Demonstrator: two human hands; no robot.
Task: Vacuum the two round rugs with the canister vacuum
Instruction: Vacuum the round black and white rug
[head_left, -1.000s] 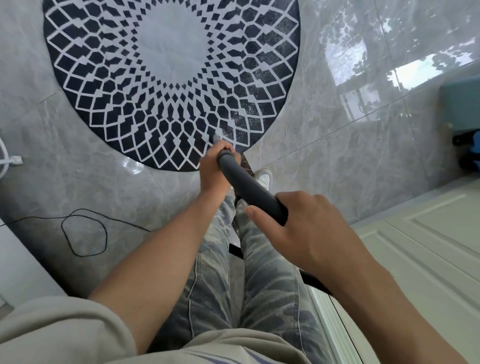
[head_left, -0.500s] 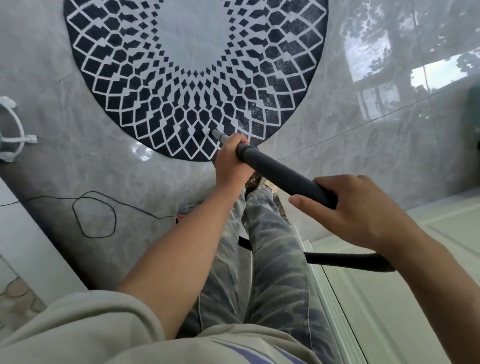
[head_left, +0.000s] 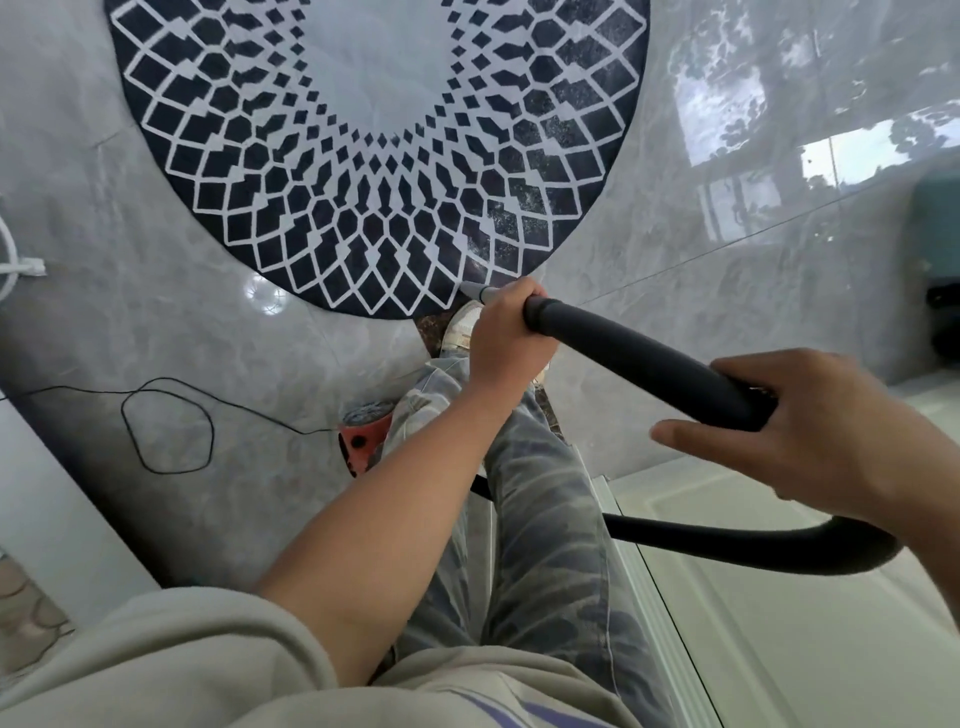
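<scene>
Gripping hose (head_left: 639, 358): left hand (head_left: 506, 332) curling round front end, right hand (head_left: 810, 431) wrapping rear. Aiming for slow, overlapping strokes across rug (head_left: 384, 156).

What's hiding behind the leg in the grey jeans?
A red rounded thing peeks out beside the grey jeans leg, with a thin black cord reaching it. The leg covers the rest.

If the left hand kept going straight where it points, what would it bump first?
Most likely the near edge of the round dark-blue rug with white diamond lines. The left hand, gripping the black vacuum tube, aims that way, though depth is hard to judge.
</scene>
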